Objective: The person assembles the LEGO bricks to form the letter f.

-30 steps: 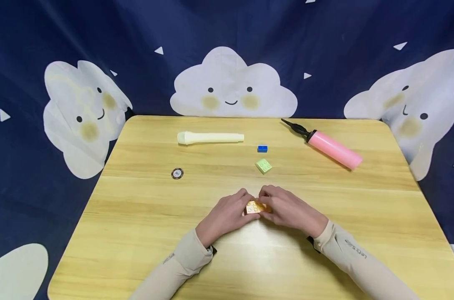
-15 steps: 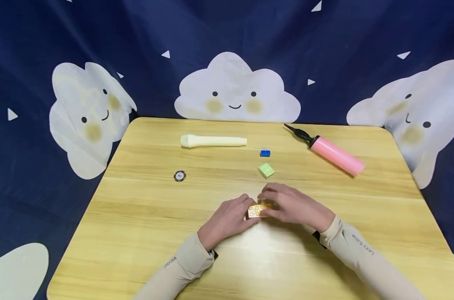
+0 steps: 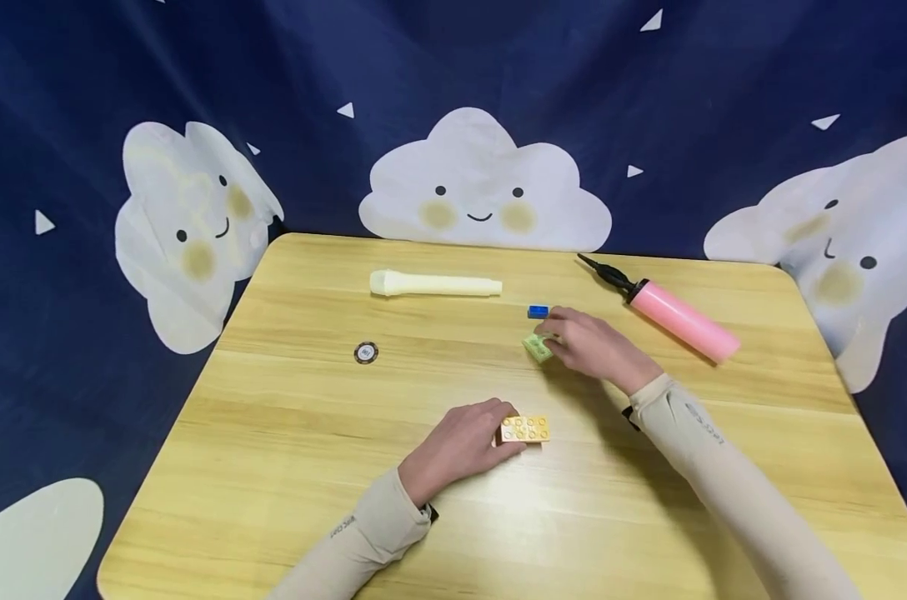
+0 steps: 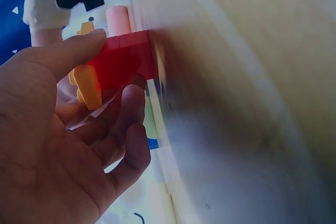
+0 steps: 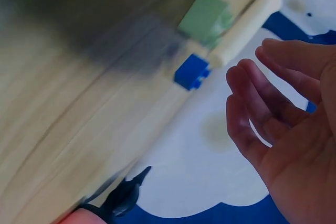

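Observation:
Near the middle of the table, my left hand [image 3: 464, 437] holds a stack of toy building bricks at its left end. An orange brick [image 3: 524, 428] forms the top, studs up. Beneath it, the left wrist view shows a red brick [image 4: 126, 59] between thumb and fingers, low over the tabletop. My right hand [image 3: 592, 346] is over by a light green brick [image 3: 536, 347], overlapping its right side in the head view. Its fingers are loosely bent and hold nothing, with space between them and the green brick in the right wrist view. Just beyond lies a small blue brick [image 3: 538, 312].
A cream toy microphone [image 3: 438, 284] lies along the back of the wooden table [image 3: 273, 467]. To the right is a pink balloon pump [image 3: 682, 321] with a black nozzle. A poker chip [image 3: 366, 352] lies left of centre. A dark blue cloud-print curtain [image 3: 311, 50] hangs behind.
My right hand has left the orange brick and moved forward to the light green brick. My left hand still holds the stack in about the same place. The head view has shifted slightly.

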Tool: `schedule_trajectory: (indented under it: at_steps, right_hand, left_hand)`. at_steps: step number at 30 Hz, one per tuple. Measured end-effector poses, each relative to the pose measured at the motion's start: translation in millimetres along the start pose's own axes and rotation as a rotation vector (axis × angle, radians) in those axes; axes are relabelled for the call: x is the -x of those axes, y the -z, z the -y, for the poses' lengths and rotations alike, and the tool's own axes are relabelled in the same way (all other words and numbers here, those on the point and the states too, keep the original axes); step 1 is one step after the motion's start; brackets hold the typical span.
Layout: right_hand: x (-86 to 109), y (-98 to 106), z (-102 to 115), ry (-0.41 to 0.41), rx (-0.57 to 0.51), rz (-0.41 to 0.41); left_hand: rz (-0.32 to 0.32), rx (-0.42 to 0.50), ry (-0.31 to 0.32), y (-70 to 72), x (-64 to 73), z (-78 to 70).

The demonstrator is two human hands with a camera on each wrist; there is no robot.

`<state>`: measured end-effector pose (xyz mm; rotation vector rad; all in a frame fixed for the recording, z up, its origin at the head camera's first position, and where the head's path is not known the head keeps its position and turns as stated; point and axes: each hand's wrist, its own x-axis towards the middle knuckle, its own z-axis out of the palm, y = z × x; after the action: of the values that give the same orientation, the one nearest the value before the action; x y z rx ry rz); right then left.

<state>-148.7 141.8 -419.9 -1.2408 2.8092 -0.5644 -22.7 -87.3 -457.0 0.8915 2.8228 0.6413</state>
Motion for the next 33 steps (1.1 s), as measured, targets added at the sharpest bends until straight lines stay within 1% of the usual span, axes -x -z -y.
schedule_trajectory:
  at_steps: [6, 12, 15, 18, 23, 26, 29, 33]
  right_hand:
    - [-19.2, -1, -25, -0.083, 0.008, 0.004]
    - [-28.4, -5, -39, -0.171, 0.006, 0.036]
    - [-30.7, -8, -42, -0.220, 0.020, 0.042]
    - [-33.4, -13, -44, -0.289, 0.041, 0.035]
    - [-39.5, -22, -47, -0.393, 0.018, 0.049]
    - [-43.7, -27, -48, -0.434, -0.003, 0.059]
    - [-49.0, -30, -48, -0.466, -0.008, 0.053]
    - [-58.2, -32, -45, -0.475, -0.014, 0.043]
  left_hand:
    - [0.024, -0.003, 0.008, 0.9, -1.8, 0.3]
    - [0.033, 0.004, 0.004, 1.0, -1.7, 0.3]
    - [0.032, 0.008, 0.001, 0.5, -1.1, 0.3]
    - [0.030, 0.013, -0.001, 0.1, -0.4, -0.2]
    - [0.046, 0.009, 0.000, -0.7, 1.3, -1.5]
    - [0.051, 0.004, -0.004, -0.7, 1.8, -1.4]
    - [0.044, 0.005, -0.007, -0.7, 1.6, -0.5]
    - [0.029, 0.011, 0.012, 0.8, 3.2, 1.2]
